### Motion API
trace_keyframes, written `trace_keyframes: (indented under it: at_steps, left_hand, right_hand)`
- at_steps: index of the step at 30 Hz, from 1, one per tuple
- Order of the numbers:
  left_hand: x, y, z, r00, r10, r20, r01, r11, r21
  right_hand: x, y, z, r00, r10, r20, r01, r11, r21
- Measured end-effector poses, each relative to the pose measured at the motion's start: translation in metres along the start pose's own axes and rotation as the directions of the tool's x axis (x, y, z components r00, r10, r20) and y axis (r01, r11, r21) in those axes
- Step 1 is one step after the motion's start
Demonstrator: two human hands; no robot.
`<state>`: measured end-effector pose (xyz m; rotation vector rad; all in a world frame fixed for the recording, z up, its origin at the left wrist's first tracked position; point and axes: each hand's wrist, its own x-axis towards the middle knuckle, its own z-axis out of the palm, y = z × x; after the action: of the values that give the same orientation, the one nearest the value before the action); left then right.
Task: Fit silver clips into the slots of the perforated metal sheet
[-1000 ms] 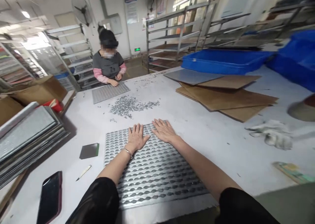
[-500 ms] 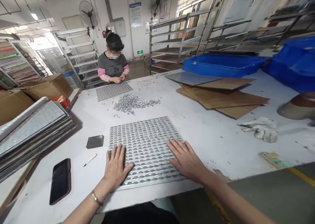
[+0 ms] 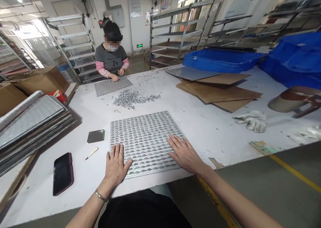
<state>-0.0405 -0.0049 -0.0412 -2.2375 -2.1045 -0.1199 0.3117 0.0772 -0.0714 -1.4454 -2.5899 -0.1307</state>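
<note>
A square metal-grey plate (image 3: 145, 141) with rows of oval pockets lies flat on the white table (image 3: 200, 134). My left hand (image 3: 115, 164) rests spread on its left edge, near the front corner. Flat on the right side of the plate is my right hand (image 3: 184, 152), fingers apart. Neither hand holds anything. Beyond the plate lies a heap of small silvery pieces (image 3: 129, 98). To the left are a dark block (image 3: 95, 136), a small pointed white tool (image 3: 92, 153) and a phone (image 3: 62, 174).
Across the table a person (image 3: 111, 59) works at another plate (image 3: 112, 86). Stacked plates (image 3: 37, 131) stand at left. At right are brown boards (image 3: 218, 89), a blue tray (image 3: 220, 62), white gloves (image 3: 252, 121) and a mug (image 3: 286, 101).
The camera view has shifted, so the table contents appear higher in the picture. Both my hands stay on the plate. The other person's hands have moved apart, one now over their plate.
</note>
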Motion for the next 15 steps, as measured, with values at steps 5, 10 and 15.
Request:
trace_keyframes:
  at_steps: [5, 10, 15]
  left_hand:
    - [0.023, -0.009, -0.023, 0.999, 0.01, 0.041, -0.009, 0.999, -0.035]
    - [0.113, -0.017, -0.039, 0.999, -0.016, 0.028, 0.016, 1.0, 0.011]
    - [0.185, -0.021, -0.012, 0.998, -0.024, 0.06, 0.022, 0.999, 0.031]
  right_hand:
    - [0.001, 0.005, -0.002, 0.998, 0.001, -0.068, -0.001, 1.0, -0.005]
    - [0.006, 0.016, -0.011, 0.983, 0.034, -0.181, -0.031, 0.999, 0.019]
    - [0.004, 0.023, -0.016, 0.977, 0.003, -0.214, 0.0, 1.0, 0.015]
